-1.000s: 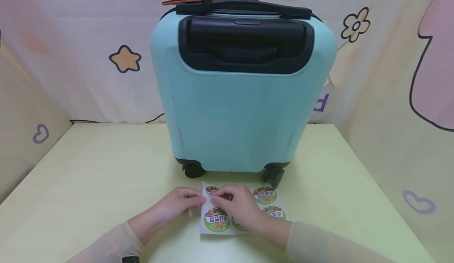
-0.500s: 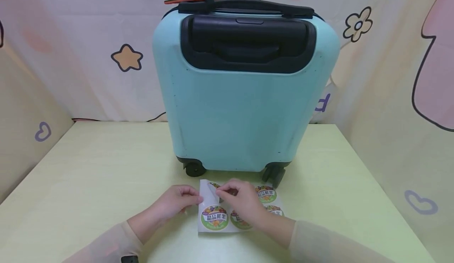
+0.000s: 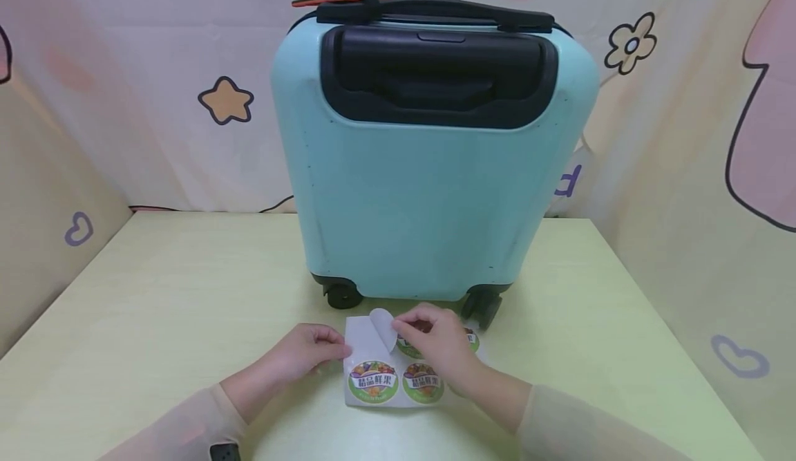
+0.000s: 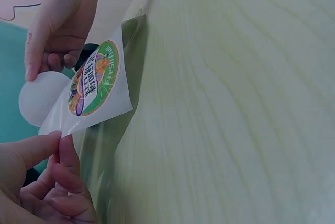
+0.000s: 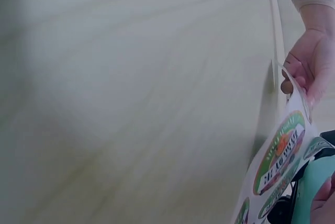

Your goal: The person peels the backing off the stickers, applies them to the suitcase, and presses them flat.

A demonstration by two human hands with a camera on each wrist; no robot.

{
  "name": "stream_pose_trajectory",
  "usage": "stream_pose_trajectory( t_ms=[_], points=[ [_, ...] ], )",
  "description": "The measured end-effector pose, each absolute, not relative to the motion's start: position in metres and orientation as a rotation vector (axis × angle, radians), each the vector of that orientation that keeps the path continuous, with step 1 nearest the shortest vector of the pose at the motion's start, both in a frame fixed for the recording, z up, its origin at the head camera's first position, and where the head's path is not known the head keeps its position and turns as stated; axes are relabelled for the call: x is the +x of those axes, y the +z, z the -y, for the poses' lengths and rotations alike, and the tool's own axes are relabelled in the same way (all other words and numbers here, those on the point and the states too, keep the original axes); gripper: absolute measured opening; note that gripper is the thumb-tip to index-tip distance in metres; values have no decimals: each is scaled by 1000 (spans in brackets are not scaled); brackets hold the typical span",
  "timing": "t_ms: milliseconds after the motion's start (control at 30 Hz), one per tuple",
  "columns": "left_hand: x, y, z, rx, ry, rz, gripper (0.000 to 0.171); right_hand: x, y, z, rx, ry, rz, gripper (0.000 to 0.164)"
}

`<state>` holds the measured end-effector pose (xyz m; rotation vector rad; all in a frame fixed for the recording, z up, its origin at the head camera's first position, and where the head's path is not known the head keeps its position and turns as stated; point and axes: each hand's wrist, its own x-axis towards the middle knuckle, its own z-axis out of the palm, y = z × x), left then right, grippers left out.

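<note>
In the head view, my left hand [image 3: 309, 352] pinches the left edge of a white sticker sheet [image 3: 356, 330] between thumb and fingers. My right hand [image 3: 443, 345] pinches a round sticker [image 3: 383, 328] at its edge. That sticker is mostly lifted off the sheet and shows its white back. Other round fruit-print stickers, such as the front-left label [image 3: 373, 382], lie flat on the sheet, some partly covered by my right hand. From the left wrist, the sheet [image 4: 115, 106] appears tilted above the table, with the peeled sticker [image 4: 44, 98] under my right fingertips.
A light-blue suitcase [image 3: 417, 205] with black handles stands upright right behind the sheet. Its caster wheels [image 3: 481, 307] rest on the pale wooden table [image 3: 186, 281]. Patterned cloth [image 3: 149, 101] hangs at the back and sides.
My right hand has moved up and to the right, peeling the upper-left sticker back from the sheet. My left hand keeps its pinch and has shifted slightly left.
</note>
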<state>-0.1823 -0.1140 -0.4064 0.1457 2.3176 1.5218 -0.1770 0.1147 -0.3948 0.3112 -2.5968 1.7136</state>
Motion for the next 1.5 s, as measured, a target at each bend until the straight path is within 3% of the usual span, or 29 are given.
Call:
stream_pose_trajectory(
  t_ms=[867,1233,1500],
  points=[
    [-186,-410,119,97,1446,-2396,10,-177,-382,-131,240,1717,2542,6],
    [-187,-402,128,234,1316,-2566,17,-180,-384,-131,250,1702,2539,4],
    [-180,-378,120,351,1533,-2505,26,-179,-380,-129,316,1669,2524,6]
  ],
)
